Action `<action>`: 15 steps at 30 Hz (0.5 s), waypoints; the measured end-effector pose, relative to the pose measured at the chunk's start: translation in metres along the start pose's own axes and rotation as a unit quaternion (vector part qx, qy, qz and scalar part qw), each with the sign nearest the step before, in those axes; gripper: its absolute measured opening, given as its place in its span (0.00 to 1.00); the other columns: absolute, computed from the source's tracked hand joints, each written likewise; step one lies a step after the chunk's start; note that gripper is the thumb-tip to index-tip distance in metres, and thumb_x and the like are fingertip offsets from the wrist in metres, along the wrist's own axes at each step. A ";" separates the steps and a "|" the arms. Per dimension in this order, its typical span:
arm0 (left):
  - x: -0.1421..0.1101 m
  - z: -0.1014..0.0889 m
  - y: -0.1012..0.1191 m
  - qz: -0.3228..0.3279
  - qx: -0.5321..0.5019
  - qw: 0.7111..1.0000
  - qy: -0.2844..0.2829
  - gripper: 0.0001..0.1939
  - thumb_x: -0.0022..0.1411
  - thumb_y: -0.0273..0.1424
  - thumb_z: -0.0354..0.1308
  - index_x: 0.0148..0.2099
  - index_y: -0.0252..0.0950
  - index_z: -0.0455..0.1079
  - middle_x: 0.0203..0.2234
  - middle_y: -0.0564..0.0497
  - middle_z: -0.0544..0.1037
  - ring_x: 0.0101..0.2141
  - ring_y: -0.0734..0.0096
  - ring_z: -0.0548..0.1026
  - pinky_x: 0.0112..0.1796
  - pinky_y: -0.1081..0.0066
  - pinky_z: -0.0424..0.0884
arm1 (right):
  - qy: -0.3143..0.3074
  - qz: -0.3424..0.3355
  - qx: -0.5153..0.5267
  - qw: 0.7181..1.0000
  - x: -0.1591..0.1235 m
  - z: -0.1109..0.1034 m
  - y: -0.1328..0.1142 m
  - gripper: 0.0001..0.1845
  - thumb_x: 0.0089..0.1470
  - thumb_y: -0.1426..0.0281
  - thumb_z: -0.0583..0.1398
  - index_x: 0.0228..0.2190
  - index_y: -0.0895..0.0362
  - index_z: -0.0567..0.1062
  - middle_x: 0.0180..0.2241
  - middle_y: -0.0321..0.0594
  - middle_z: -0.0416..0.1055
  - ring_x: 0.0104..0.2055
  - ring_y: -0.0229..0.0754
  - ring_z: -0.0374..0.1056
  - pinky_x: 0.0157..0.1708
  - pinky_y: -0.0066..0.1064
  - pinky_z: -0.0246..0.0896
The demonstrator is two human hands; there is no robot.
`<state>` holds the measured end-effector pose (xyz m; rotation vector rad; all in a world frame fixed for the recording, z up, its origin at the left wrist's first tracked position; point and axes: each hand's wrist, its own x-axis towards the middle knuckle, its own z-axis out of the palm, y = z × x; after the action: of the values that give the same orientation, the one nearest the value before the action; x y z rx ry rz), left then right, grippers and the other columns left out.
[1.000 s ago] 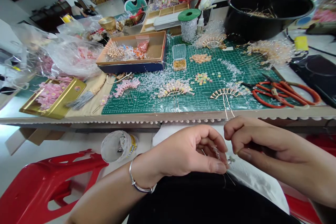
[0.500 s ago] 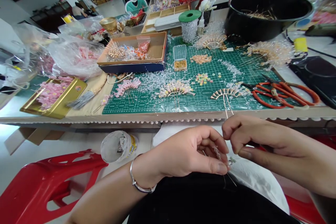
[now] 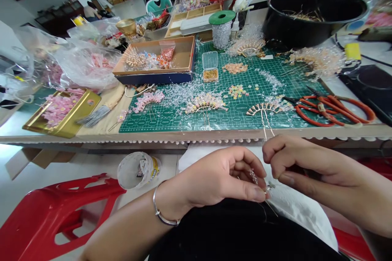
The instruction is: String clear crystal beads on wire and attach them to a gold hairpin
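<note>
Below the table's front edge, over my lap, my left hand [image 3: 219, 175] pinches a thin beaded wire [image 3: 256, 181] between thumb and fingers. My right hand [image 3: 295, 163] is curled closed just to the right, its fingertips meeting the same wire and a small bead at the left thumb tip. Thin wire ends stick out downward over my black clothing. On the green cutting mat [image 3: 245, 118] above lie a gold fan-shaped hairpin [image 3: 263, 110] and a beaded pink hairpin [image 3: 203, 104].
Orange-handled pliers [image 3: 330, 108] lie on the mat's right. A brown box [image 3: 156, 59] of beads, a gold tray [image 3: 63, 112] of pink flowers, a green-topped spool [image 3: 221, 28] and a black bowl [image 3: 312, 12] stand further back. A red stool [image 3: 52, 212] and a plastic jar [image 3: 137, 169] are on the floor, left.
Both hands stay close together on the wire, with only small shifts of the right hand's fingers. The table's things have not moved.
</note>
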<state>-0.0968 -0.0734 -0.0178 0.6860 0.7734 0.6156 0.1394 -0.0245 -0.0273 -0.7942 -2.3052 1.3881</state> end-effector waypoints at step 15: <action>0.000 0.002 -0.002 0.007 -0.021 1.000 0.010 0.19 0.49 0.31 0.76 0.39 0.35 0.71 0.31 0.52 0.76 0.36 0.73 0.78 0.38 0.74 0.69 | -0.034 0.085 0.189 0.978 0.002 0.012 0.017 0.07 0.64 0.61 0.61 0.37 0.49 0.78 0.45 0.39 0.73 0.50 0.49 0.69 0.52 0.39 0.64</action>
<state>-0.0942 -0.0750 -0.0178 0.6486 0.7736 0.6504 0.1360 -0.0249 -0.0474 -0.8452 -1.9631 1.8809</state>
